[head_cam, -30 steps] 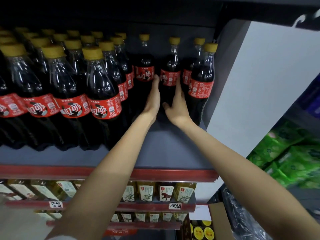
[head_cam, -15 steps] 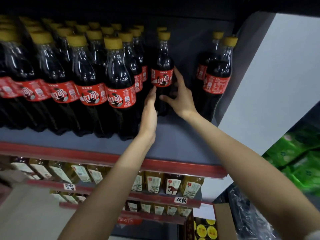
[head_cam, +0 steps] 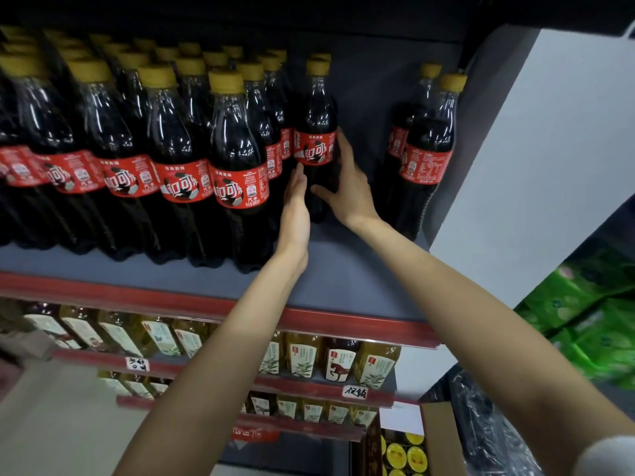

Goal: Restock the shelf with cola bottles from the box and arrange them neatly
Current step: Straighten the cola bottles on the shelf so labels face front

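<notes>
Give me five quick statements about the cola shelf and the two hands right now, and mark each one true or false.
1. Both hands are on one cola bottle standing on the shelf. True: the left hand lies flat against its left side and the right hand is on its right side.
2. The cola bottles have red caps. False: the caps are yellow and the labels are red.
3. An empty gap separates that bottle from the two bottles at the right end. True.
4. The right hand is lifting the bottle by its cap. False: it touches the body, around the label and below.
5. The box at lower right is closed. False: it is open, with yellow caps showing inside.
</notes>
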The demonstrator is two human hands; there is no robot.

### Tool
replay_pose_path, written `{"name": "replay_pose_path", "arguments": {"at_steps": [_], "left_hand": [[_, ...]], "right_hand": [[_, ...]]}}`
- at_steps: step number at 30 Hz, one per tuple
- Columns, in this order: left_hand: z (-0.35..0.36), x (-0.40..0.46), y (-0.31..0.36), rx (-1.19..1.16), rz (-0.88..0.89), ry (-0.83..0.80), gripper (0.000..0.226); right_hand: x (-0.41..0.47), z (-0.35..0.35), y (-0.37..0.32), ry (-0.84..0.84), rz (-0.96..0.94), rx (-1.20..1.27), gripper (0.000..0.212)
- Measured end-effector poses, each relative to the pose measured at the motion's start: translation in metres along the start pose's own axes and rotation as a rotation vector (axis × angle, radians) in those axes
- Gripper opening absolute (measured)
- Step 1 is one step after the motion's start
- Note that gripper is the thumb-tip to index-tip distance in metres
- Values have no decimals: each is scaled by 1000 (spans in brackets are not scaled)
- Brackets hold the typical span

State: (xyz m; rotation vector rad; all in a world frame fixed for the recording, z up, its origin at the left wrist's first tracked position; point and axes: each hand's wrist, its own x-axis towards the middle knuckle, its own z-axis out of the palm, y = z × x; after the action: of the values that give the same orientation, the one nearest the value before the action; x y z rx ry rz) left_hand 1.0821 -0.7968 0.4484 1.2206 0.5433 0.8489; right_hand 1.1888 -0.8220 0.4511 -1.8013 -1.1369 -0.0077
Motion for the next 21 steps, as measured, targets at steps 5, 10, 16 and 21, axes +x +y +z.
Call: {"name": "replay_pose_path", "arguments": {"at_steps": [5,10,16,21], "left_hand": [[5,-15,7,78,95,-15,39],[30,-17,6,185,214,-180,31],[77,3,12,209,-117,-400,46],[72,-2,4,226,-5,-378,43]], "right_hand": [[-31,-27,-17,72,-12,105,76],[-81,-71,-16,495,-125,74,41],[-73,-83,22,402,72,7,83],[-63,-83,25,280,89,18,109]]}}
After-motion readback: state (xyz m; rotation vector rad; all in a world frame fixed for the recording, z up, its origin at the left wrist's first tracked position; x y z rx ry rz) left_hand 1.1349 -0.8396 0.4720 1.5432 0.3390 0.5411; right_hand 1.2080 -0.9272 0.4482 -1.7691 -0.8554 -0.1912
